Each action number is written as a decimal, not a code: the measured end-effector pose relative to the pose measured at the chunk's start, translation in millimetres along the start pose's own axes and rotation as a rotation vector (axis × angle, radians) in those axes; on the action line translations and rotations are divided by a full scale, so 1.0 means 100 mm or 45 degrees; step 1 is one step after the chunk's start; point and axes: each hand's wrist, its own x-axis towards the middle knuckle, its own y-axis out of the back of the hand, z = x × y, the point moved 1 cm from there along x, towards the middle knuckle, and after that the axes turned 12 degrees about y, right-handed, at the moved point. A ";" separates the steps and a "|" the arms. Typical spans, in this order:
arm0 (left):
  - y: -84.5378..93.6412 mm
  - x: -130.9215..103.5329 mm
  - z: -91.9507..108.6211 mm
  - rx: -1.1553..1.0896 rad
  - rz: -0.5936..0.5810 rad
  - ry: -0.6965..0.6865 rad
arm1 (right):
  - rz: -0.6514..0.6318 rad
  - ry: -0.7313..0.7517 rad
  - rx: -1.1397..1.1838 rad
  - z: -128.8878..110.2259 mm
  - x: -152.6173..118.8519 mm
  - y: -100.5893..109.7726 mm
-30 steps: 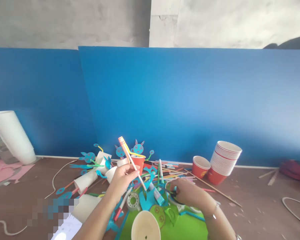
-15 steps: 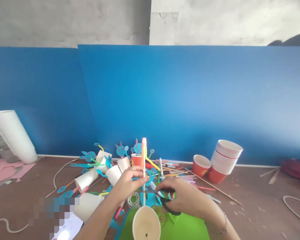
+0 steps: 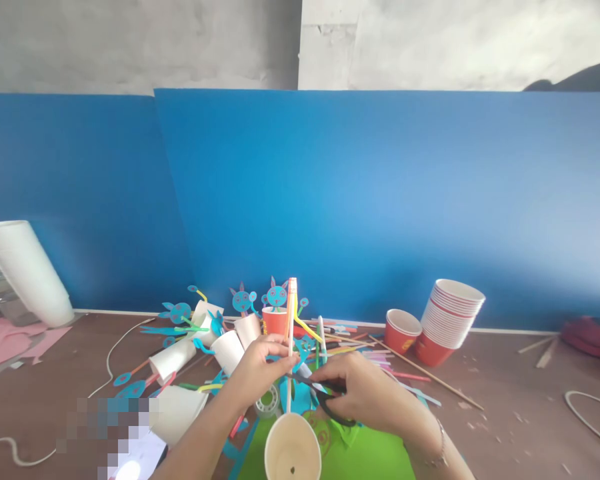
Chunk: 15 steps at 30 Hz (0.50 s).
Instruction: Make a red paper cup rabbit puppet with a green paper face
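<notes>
Upright in front of me stands a long white straw [image 3: 289,333], pinched between the thumb and fingers of my left hand [image 3: 265,360]. A thin orange strip runs along its upper part. My right hand [image 3: 363,387] is closed round a pair of scissors [image 3: 336,408] with black handles. Their blades point left and meet the straw just below my left fingertips; whether they cut into it I cannot tell. Directly below is a paper cup [image 3: 293,443], its mouth towards me and a small dark hole in its bottom. The straw's lower end passes behind the cup's rim.
Green paper [image 3: 375,457] lies under the cup. A tape roll [image 3: 267,402] sits by my left wrist. Cup figures with blue paper heads [image 3: 243,301] crowd the left. Further right are loose straws [image 3: 380,360], a red cup [image 3: 403,331] and a cup stack [image 3: 453,320].
The scissors have shifted slightly, and their blades now slant up to the left instead of lying level. The straw's top has tipped a little to the right.
</notes>
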 end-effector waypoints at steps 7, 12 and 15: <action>0.03 0.03 -0.03 -0.086 0.049 -0.027 | -0.050 -0.114 -0.156 0.01 0.03 -0.02; 0.04 0.03 -0.03 -0.155 0.032 0.056 | -0.058 -0.461 -0.399 0.21 0.05 -0.10; 0.03 0.02 -0.03 -0.127 -0.009 0.070 | -0.140 -0.580 -0.443 0.35 0.06 -0.18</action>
